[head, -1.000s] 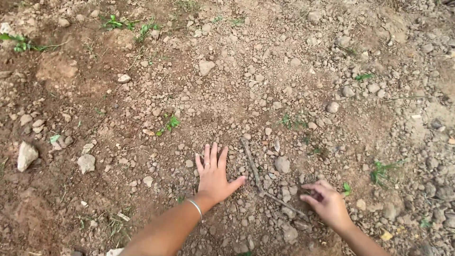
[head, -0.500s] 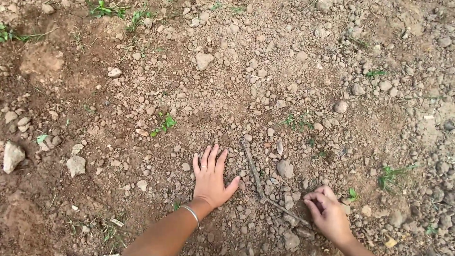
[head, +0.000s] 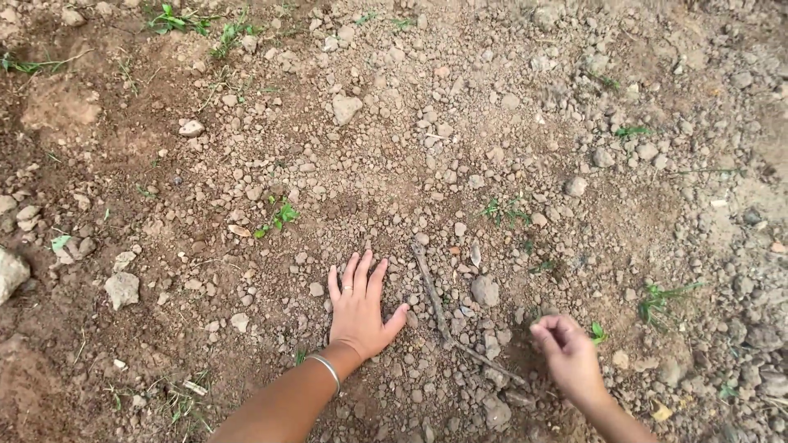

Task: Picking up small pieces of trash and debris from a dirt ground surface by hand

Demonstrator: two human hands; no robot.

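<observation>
Nearest of all, the left hand lies flat on the stony ground, palm down and fingers spread apart, holding nothing; a thin metal bangle circles its wrist and a ring shows on one finger. To its right, the right hand hovers just over the soil with its fingers curled loosely together at the tips; I cannot tell whether that grip has anything pinched in it. Between the two hands a thin dry twig lies on the dirt, running from near the left hand's fingertips down toward the right hand. Just beside the right hand's fingers a small green seedling pokes up. A little farther off sits a grey stone, right of the twig. Farther left, a small weed grows among pebbles, and farther still a larger pale stone rests on the ground.
</observation>
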